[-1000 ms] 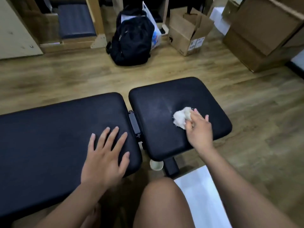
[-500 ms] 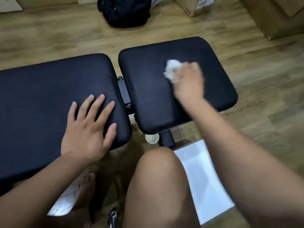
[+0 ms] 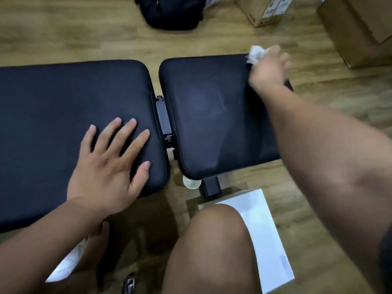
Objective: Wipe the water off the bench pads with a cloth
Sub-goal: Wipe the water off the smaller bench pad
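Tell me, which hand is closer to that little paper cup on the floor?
Left. The left hand lies flat on the long pad beside the cup; the right hand is across the short pad.

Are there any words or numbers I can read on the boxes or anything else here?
No text here can be read.
Small cardboard box: two printed labels, too small and blurred to read.
White sheet on the floor: a faint mark near one corner, unreadable.
Big cardboard box, backpack, bench pads and cloth: no words showing.
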A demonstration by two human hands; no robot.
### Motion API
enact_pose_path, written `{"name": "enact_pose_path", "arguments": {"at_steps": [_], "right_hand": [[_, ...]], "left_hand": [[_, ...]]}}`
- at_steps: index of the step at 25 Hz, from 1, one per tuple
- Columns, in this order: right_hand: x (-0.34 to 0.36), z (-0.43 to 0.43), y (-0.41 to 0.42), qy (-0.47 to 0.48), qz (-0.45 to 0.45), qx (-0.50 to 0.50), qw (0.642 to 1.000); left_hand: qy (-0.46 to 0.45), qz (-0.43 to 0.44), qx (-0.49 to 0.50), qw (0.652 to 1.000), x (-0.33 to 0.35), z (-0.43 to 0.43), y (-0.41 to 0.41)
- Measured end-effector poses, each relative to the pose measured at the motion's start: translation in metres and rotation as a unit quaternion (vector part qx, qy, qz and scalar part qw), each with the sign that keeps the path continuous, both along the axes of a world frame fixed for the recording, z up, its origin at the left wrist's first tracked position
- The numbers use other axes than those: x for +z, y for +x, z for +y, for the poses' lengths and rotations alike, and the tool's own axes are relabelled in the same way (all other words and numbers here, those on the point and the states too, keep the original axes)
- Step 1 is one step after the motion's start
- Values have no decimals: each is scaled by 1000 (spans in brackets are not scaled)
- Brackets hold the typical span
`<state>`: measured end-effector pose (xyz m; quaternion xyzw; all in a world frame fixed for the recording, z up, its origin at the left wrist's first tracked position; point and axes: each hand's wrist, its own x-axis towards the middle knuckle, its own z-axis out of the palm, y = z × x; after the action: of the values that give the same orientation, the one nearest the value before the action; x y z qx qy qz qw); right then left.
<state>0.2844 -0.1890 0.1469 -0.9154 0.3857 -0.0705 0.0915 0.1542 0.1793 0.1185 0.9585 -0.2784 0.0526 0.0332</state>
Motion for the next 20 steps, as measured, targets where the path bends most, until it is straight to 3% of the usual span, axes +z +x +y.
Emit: {"name": "enact_pose_path", "arguments": {"at_steps": [2,4,5,6,7,9,11,15,18,20], "right_hand": [[-6,80,28,9,18,114,993],[-14,135,27,-24,43,287,957],[-14,131,16,-55,63,326,942],[-10,104,10,-81,70,317,942],[-7,61,2,-85,76,245,963],[0,-25,-33,-33,69,63,995],[1,-61,-85,6,43,-12,999],[-17,13,-190,-11,-21,47,999],[-41,66,-294,111,65,131,983],[-64,71,-356,190,51,40,980]], "left_hand": [[6,0,-3,1000,2,1,0],[2,-3,-5,1000,2,1,1],[-2,-3,-5,1000,2,1,1],[-4,-4,-4,1000,2,1,0],[-5,-5,-4,1000,2,0,1],[-1,-6,2,1000,1,0,1],[2,2,7,1000,2,-1,0],[8,31,13,999,5,-2,1],[-2,44,14,999,4,2,-1],[-11,47,14,999,4,2,-1]]}}
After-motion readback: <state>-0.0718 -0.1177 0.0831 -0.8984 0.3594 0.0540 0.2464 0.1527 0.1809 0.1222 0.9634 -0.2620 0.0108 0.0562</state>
